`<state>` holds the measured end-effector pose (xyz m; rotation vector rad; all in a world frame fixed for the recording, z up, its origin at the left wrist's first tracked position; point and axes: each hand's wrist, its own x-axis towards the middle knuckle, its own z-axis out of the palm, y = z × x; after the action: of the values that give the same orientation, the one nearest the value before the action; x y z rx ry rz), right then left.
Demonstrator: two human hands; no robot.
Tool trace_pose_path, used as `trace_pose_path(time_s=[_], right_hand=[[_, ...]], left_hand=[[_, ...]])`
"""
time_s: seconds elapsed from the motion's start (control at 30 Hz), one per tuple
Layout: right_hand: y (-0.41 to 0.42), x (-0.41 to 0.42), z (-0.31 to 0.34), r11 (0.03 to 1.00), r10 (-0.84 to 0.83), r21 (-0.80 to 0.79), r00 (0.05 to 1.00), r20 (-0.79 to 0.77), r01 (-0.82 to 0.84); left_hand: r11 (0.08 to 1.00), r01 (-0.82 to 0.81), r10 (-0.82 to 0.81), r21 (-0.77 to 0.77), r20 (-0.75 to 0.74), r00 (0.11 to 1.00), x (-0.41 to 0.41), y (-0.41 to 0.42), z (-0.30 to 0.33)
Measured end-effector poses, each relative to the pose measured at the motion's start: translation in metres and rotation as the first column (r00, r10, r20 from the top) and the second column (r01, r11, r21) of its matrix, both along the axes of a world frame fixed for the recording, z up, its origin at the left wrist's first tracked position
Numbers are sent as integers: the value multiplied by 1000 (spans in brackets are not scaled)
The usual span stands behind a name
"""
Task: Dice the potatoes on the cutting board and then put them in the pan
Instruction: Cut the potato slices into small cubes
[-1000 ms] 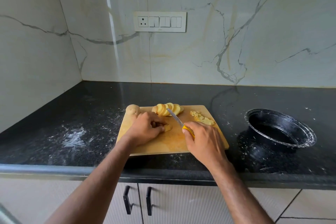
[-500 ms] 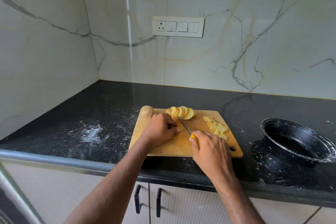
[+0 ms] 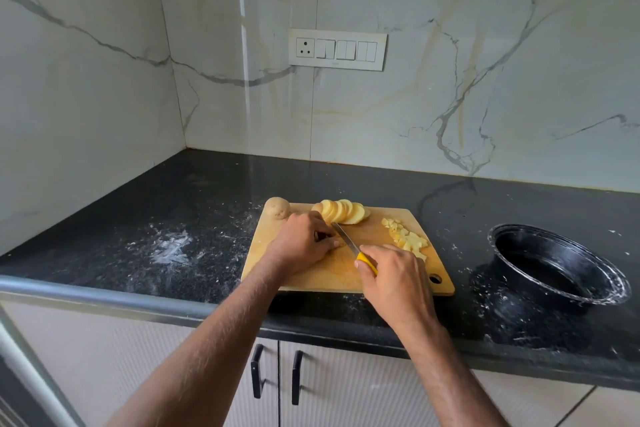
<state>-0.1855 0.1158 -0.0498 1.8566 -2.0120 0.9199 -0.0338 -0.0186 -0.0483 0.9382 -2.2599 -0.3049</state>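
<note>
counter: black speckled stone countertop, white powdery smears on it left of the board
whole potato: one unpeeled brown potato sitting at the far left corner of the board
board: light wooden cutting board with a hang hole near its right front corner
left hand: left hand, fingers curled down, pinning a small potato piece against the board; the piece is mostly hidden under the fingers
slices: row of pale yellow round potato slices fanned along the far edge, just beyond the left hand
knife: yellow-handled knife, blade angled toward the left fingers, tip right beside them
right hand: right hand wrapped tight around the yellow handle
diced bits: little heap of yellow potato cubes on the right side of the board
pan: round black pan with a white-dusted rim, on the counter right of the board, apart from it; no potato visible inside
</note>
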Motion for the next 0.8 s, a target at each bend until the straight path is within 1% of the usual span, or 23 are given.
trace_pose_path(time_s=[0.2, 0.37, 0.57, 0.8], right_hand=[[1, 4, 0, 999, -20, 38, 999, -28, 21], [0, 10, 4, 994, -76, 63, 991, -108, 84], [-4, 11, 6, 994, -56, 98, 998, 11, 55], [-3, 19, 11, 991, -19, 132, 1000, 20, 16]], left_hand=[[1000, 6, -6, -9, 13, 1000, 0, 2, -1], [1000, 11, -11, -4, 1, 1000, -1, 3, 0], [996, -57, 58, 68, -25, 998, -7, 3, 0], [984, -125, 131, 123, -43, 990, -10, 1, -1]])
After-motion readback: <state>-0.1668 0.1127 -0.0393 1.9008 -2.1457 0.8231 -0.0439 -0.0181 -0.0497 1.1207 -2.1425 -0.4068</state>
